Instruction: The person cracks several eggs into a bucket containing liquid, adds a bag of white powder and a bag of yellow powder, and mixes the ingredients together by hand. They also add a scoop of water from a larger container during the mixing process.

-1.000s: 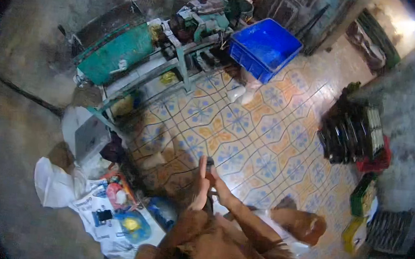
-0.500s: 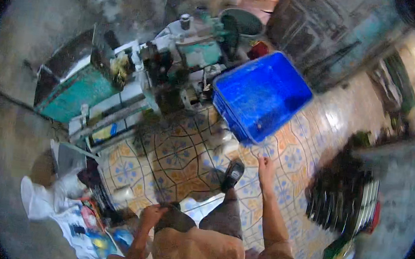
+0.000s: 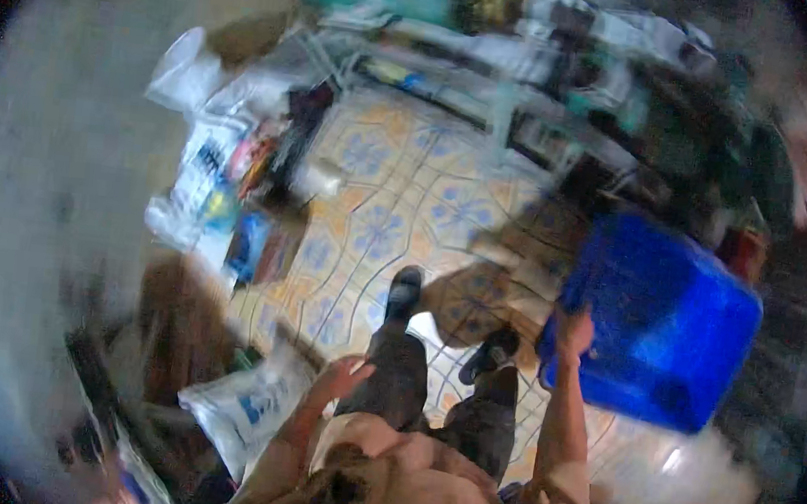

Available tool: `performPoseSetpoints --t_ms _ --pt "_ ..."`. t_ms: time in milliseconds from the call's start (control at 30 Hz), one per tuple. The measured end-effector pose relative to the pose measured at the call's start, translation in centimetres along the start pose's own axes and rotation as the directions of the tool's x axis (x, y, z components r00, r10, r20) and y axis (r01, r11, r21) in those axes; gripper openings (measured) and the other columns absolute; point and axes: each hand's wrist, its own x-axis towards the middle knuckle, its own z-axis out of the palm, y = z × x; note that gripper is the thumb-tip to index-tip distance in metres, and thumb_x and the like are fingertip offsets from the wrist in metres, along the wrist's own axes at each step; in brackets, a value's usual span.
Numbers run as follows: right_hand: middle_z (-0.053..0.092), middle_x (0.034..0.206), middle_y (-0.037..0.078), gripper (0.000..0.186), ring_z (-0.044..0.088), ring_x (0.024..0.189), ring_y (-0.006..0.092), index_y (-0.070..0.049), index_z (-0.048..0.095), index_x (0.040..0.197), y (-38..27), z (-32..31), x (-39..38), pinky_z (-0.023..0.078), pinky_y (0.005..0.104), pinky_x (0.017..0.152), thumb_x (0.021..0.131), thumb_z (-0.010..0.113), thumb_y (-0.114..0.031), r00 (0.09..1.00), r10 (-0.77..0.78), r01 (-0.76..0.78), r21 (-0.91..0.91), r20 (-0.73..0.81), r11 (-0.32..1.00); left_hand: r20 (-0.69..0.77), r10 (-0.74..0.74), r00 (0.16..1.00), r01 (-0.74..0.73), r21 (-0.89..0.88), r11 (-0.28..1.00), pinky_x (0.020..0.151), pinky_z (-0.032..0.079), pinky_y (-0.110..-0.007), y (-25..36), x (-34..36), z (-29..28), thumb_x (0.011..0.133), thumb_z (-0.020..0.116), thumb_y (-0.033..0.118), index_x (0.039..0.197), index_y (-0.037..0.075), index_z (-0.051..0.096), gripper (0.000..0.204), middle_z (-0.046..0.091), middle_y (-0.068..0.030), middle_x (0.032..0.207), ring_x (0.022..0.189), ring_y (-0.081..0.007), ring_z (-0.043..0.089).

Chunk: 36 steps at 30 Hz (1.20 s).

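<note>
A large blue plastic tub (image 3: 669, 321) is at my right, its hollow inside facing up towards me. My right hand (image 3: 573, 334) is at the middle of the tub's near-left rim, fingers curled over it, blurred by motion. In front of my left thigh, my left hand (image 3: 345, 379) hangs loosely with its fingers partly spread. I can make out nothing held in it.
Patterned tiles (image 3: 373, 220) cover the floor around my dark shoes. White and coloured bags (image 3: 216, 176) lie along the left wall. A white sack (image 3: 248, 402) sits by my left arm. Ahead stands a cluttered low bench (image 3: 438, 95).
The view has swung left, so the tub now appears further right and lower. My right hand, apart from the tub before, is now on its rim. Both shoes now show.
</note>
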Motion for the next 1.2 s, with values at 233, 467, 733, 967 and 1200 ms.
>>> performPoseSetpoints --t_ms 233,467,733,967,1200 --pt "0.061 0.118 0.024 0.057 0.059 0.104 0.0335 0.006 0.049 0.127 5.9 -1.6 -0.4 0.043 0.0394 0.094 0.079 0.069 -0.017 0.954 -0.298 0.298 0.244 -0.041 0.923 -0.286 -0.145 0.947 0.09 -0.197 0.976 0.096 0.045 -0.041 -7.3 -10.4 7.9 0.092 0.05 0.057 0.128 0.005 0.055 0.063 0.059 -0.0206 0.124 0.116 -0.0309 0.057" --pt "0.052 0.129 0.021 0.06 0.053 0.112 0.0356 0.006 0.039 0.137 21.4 -10.0 1.3 0.041 0.0435 0.099 0.086 0.063 -0.014 0.863 -0.485 0.472 0.566 -0.141 0.676 -0.06 -0.167 0.984 0.138 -0.329 0.934 0.099 0.043 -0.04 -14.3 -16.5 14.9 0.091 0.049 0.059 0.137 0.005 0.046 0.07 0.054 -0.0159 0.134 0.123 -0.0302 0.052" --pt "0.052 0.127 0.019 0.051 0.052 0.112 0.0332 0.003 0.044 0.132 17.1 -28.2 -14.5 0.043 0.0419 0.096 0.088 0.059 -0.018 0.812 -0.567 0.574 0.374 -0.139 0.729 -0.346 -0.066 0.936 -0.188 -0.648 0.738 0.085 0.051 -0.042 -23.3 -18.4 19.5 0.091 0.052 0.053 0.13 0.006 0.052 0.062 0.066 -0.0167 0.115 0.103 -0.0294 0.065" --pt "0.052 0.125 0.018 0.045 0.052 0.112 0.0311 0.0 0.049 0.128 9.5 -33.3 -34.3 0.044 0.0405 0.093 0.09 0.056 -0.022 0.614 -0.783 0.783 0.197 -0.099 0.59 -0.488 -0.134 0.863 -0.123 -0.459 0.88 0.085 0.05 -0.046 -28.4 -25.6 22.6 0.089 0.056 0.053 0.125 0.009 0.058 0.057 0.065 -0.0229 0.109 0.1 -0.039 0.063" --pt "0.053 0.121 0.015 0.037 0.051 0.111 0.0291 -0.003 0.056 0.117 3.6 -26.4 -43.7 0.044 0.0378 0.09 0.088 0.056 -0.027 0.342 -0.938 0.9 0.305 -0.054 0.311 -0.523 -0.233 0.82 -0.19 -0.632 0.752 0.083 0.05 -0.043 -28.4 -33.5 22.8 0.088 0.059 0.05 0.122 0.005 0.06 0.056 0.065 -0.0237 0.108 0.101 -0.0376 0.063"
